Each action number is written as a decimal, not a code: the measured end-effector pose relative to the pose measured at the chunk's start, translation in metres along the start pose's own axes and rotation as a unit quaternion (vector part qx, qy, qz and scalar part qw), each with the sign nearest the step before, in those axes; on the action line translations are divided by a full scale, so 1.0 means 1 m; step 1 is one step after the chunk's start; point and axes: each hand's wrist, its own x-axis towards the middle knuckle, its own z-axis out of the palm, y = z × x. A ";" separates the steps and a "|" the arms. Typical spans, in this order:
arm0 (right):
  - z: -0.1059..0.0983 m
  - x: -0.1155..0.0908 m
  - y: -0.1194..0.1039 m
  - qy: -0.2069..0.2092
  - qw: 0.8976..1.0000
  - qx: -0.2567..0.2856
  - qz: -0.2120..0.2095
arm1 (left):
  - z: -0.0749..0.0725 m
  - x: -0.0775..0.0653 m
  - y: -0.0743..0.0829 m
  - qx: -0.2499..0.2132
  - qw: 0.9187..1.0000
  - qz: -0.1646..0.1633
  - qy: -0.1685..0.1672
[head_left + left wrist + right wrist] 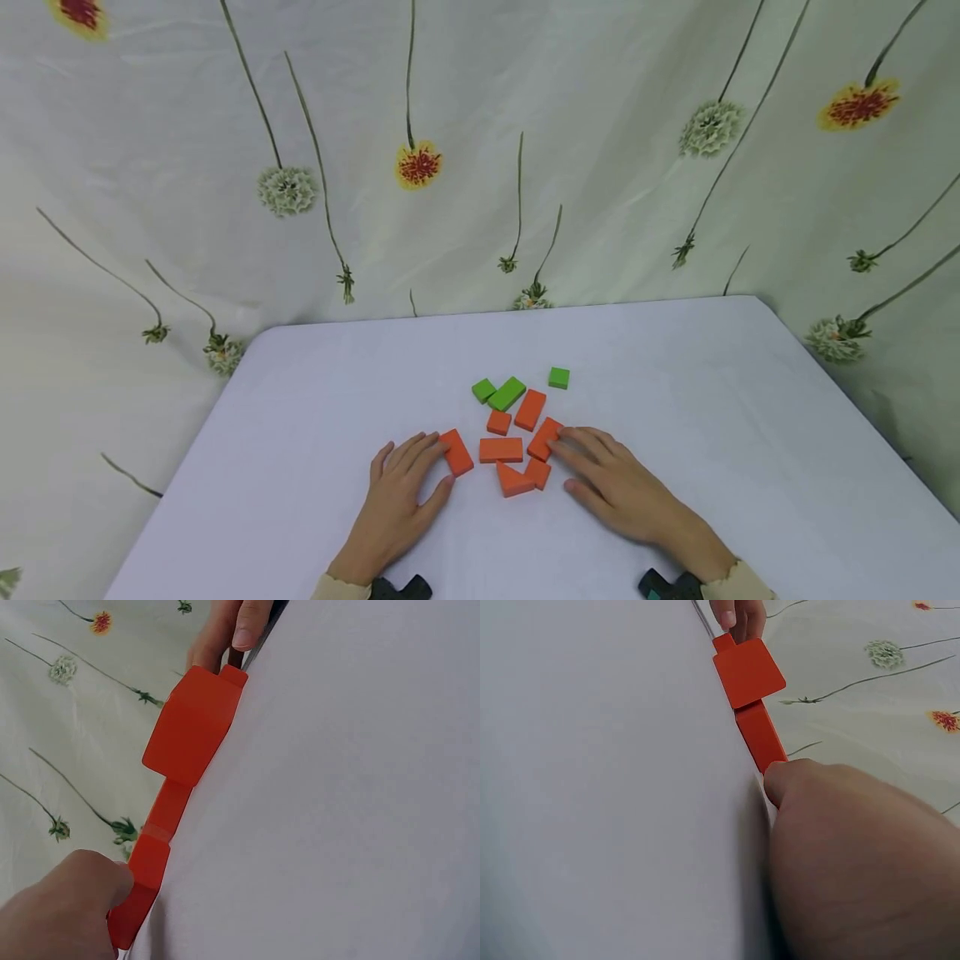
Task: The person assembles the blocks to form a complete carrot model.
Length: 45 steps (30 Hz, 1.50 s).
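Several orange toy blocks lie grouped on the white table, with green ones behind them. My left hand [399, 504] rests at the left of the group. Its fingertips touch an orange rectangular block [457, 453], and the thumb lies by that block's near end. On the other side, my right hand [626, 490] has its fingertips against a tilted orange rectangular block [544, 439], the thumb apart from it. Between the hands are a flat-lying orange block [501, 451], an orange triangular block [514, 481] and a small orange block [537, 473]. The wrist views show both hands low beside the blocks.
Behind the group lie a small orange block [498, 422], an upright-slanting orange block [530, 410], a green rectangular block [507, 394] and two green cubes, one left [483, 391] and one right [558, 378]. A flower-printed curtain [465, 242] hangs beyond the table [315, 392].
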 end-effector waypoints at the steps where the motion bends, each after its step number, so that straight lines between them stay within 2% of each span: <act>1: 0.000 0.000 0.000 0.002 1.000 0.001 0.004 | 0.000 0.000 0.000 0.000 1.000 0.001 0.002; 6: -0.002 0.002 -0.002 0.033 0.999 0.019 0.027 | 0.001 0.000 -0.002 -0.005 1.000 0.008 0.011; 16: -0.002 0.003 -0.004 0.080 0.993 0.031 0.084 | -0.002 0.002 0.001 -0.006 1.000 -0.019 -0.019; 24: 0.000 0.004 -0.002 0.108 0.989 0.047 0.092 | 0.000 0.002 0.002 -0.011 1.000 -0.025 -0.015; 30: 0.000 0.005 -0.002 0.116 0.987 0.052 0.099 | 0.000 0.000 0.000 -0.027 1.000 -0.009 0.002; 37: 0.001 0.005 -0.002 0.125 0.982 0.086 0.108 | 0.000 0.001 0.002 -0.007 1.000 -0.019 -0.004; 41: 0.001 0.003 -0.003 0.127 0.982 0.101 0.099 | 0.002 0.000 0.003 -0.011 1.000 -0.029 -0.002; 45: 0.002 0.002 -0.003 0.128 0.982 0.120 0.076 | 0.003 -0.001 0.002 -0.025 0.999 -0.026 0.010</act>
